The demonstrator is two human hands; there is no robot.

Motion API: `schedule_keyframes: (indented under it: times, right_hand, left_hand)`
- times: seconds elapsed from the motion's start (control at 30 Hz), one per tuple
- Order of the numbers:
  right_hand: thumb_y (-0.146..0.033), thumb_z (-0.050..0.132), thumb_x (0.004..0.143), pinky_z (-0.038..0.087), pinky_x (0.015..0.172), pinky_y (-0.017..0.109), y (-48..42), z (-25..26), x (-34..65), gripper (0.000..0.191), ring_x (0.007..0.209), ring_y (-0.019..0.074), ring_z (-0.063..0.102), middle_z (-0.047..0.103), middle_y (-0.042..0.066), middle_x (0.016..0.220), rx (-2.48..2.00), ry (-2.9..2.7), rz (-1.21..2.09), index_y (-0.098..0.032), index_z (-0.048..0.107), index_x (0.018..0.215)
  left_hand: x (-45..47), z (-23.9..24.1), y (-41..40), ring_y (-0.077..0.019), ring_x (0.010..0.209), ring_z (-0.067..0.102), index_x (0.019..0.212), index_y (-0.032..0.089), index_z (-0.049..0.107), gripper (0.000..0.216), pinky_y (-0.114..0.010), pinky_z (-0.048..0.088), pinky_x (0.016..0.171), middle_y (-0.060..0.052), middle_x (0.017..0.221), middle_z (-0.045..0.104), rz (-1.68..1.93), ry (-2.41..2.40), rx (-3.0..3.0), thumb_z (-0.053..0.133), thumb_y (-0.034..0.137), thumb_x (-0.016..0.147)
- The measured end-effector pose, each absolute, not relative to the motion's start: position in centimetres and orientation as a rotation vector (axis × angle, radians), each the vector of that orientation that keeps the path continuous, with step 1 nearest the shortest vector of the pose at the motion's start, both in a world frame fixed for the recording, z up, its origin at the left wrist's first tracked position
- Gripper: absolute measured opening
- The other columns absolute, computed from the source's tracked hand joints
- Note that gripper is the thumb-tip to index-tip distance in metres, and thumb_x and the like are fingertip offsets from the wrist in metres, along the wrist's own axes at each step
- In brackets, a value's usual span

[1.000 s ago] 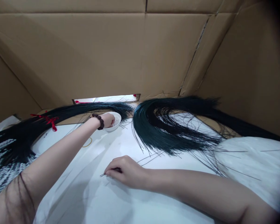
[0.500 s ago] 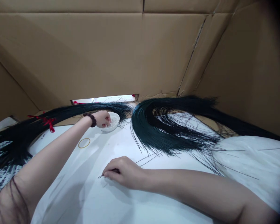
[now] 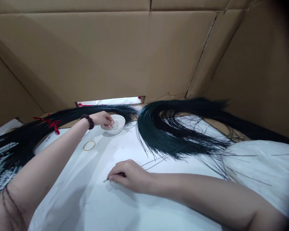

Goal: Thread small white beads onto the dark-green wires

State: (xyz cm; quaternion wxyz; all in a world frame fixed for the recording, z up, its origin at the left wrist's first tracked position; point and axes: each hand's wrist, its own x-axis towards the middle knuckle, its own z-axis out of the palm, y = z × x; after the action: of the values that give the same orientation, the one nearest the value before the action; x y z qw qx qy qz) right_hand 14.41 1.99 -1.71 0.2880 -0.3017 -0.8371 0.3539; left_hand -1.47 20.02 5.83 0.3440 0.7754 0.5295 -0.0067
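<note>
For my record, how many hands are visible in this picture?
2: the left hand, at the left side of the white bowl; the right hand, lower in the picture, pinching thin dark strands. No other hand shows.

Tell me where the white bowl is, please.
In the head view, the white bowl sits left of centre, the left hand over its left side and dark strands behind.

L hand (image 3: 103, 119) at wht bowl (image 3: 115, 131), R hand (image 3: 129, 175) pinching strands (image 3: 105, 181).

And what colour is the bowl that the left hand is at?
White. The bowl shows best in the head view, the only one here.
</note>
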Motion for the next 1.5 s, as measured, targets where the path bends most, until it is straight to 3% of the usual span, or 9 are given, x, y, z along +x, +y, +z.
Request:
schedule_keyframes:
  times: [0.2,0.37,0.63,0.77,0.97,1.23,1.5]
  right_hand:
    - [-0.02,0.048,0.079,0.04,0.066,0.017,1.9,-1.8,14.5,0.021,0.071,0.0111,0.058,0.066,0.005,0.078,-0.795,-2.236,0.937,-0.013,0.067,0.085]
    - [-0.02,0.048,0.079,0.041,0.067,0.018,2.0,-1.8,14.5,0.021,0.071,0.0114,0.058,0.066,0.004,0.078,-0.782,-2.235,0.938,-0.015,0.067,0.084]
    - [-0.019,0.047,0.079,0.041,0.067,0.019,1.7,-1.8,14.5,0.021,0.071,0.0118,0.058,0.066,0.005,0.079,-0.747,-2.251,0.899,-0.014,0.067,0.083]
    - [-0.02,0.047,0.079,0.041,0.066,0.018,1.7,-1.9,14.5,0.021,0.07,0.0115,0.058,0.065,0.004,0.078,-0.757,-2.243,0.873,-0.014,0.067,0.083]
    - [-0.019,0.046,0.081,0.042,0.07,0.019,1.8,-2.0,14.6,0.021,0.074,0.0118,0.058,0.066,0.004,0.081,-0.706,-2.272,0.831,-0.014,0.066,0.083]
    - [-0.019,0.046,0.08,0.042,0.07,0.02,1.9,-1.9,14.5,0.02,0.074,0.0124,0.059,0.066,0.004,0.082,-0.726,-2.31,0.824,-0.014,0.066,0.083]
    - [-0.019,0.047,0.08,0.041,0.068,0.019,2.0,-1.9,14.6,0.02,0.073,0.0119,0.059,0.066,0.005,0.081,-0.734,-2.297,0.83,-0.013,0.066,0.083]
  left_hand:
    - [-1.7,6.4,19.3,-0.0124,0.068,0.058,0.089,0.011,0.056,0.018,-0.03,0.049,0.062,-0.002,0.082,0.06,0.108,1.382,1.998,0.05,0.026,0.081]
    - [-1.5,8.5,16.6,-0.0113,0.058,0.057,0.078,0.009,0.06,0.016,-0.026,0.047,0.063,0.0,0.062,0.061,0.194,1.339,2.023,0.059,0.022,0.07]
    - [-1.1,9.1,11.9,-0.0127,0.061,0.059,0.078,0.012,0.059,0.018,-0.023,0.046,0.059,-0.002,0.068,0.062,0.125,1.352,2.222,0.05,0.026,0.07]
    - [0.1,7.1,10.1,-0.0146,0.056,0.056,0.072,0.014,0.059,0.015,-0.024,0.042,0.055,-0.002,0.06,0.06,0.076,1.421,2.417,0.046,0.019,0.071]
    - [2.1,3.9,8.6,-0.0174,0.06,0.054,0.075,0.012,0.057,0.024,-0.027,0.037,0.053,-0.009,0.072,0.061,0.008,1.481,2.658,0.033,0.006,0.073]
    - [3.0,3.5,8.6,-0.0178,0.057,0.054,0.073,0.009,0.057,0.022,-0.027,0.035,0.049,-0.012,0.071,0.061,-0.256,1.465,2.782,0.036,0.002,0.071]
    - [3.1,3.8,8.9,-0.0168,0.056,0.053,0.071,0.009,0.057,0.022,-0.026,0.033,0.048,-0.011,0.071,0.061,-0.3,1.409,2.812,0.037,0.0,0.067]
